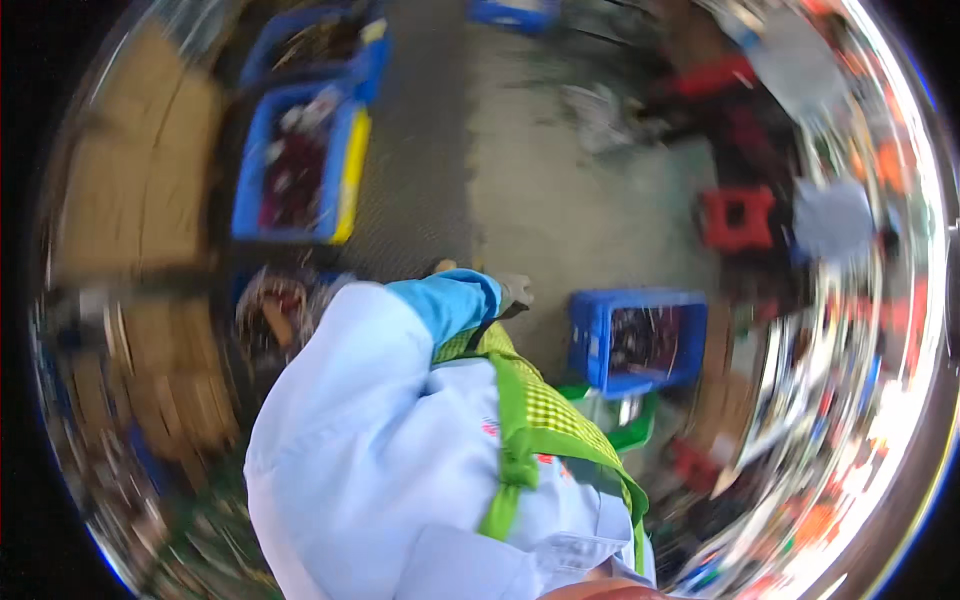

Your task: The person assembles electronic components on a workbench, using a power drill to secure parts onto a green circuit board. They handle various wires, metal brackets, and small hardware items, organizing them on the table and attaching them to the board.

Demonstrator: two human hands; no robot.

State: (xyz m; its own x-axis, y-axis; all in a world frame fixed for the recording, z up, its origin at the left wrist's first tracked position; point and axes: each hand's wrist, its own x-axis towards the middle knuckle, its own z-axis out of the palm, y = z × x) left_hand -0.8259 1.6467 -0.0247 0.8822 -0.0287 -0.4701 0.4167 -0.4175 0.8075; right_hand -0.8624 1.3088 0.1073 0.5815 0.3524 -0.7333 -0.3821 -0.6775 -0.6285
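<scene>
My left arm reaches across my front in a white sleeve with a blue sleeve cover (455, 302). At its end is my left hand (515, 291) in a grey glove, in front of the green checked apron (560, 415). Motion blur smears the fingers, and whether they hold anything does not show. A dark patch lies just under the glove. To the right of this hand, the nearest container is a blue crate (590, 345) with dark small pieces inside. My right hand is out of sight.
At the left stand blue bins, one (243, 190) with a yellow side and dark red contents, beside stacked cardboard boxes (135, 190). A green crate (640, 428) sits by the blue crate. Red stools (722, 218) and a person (740, 110) are at the right.
</scene>
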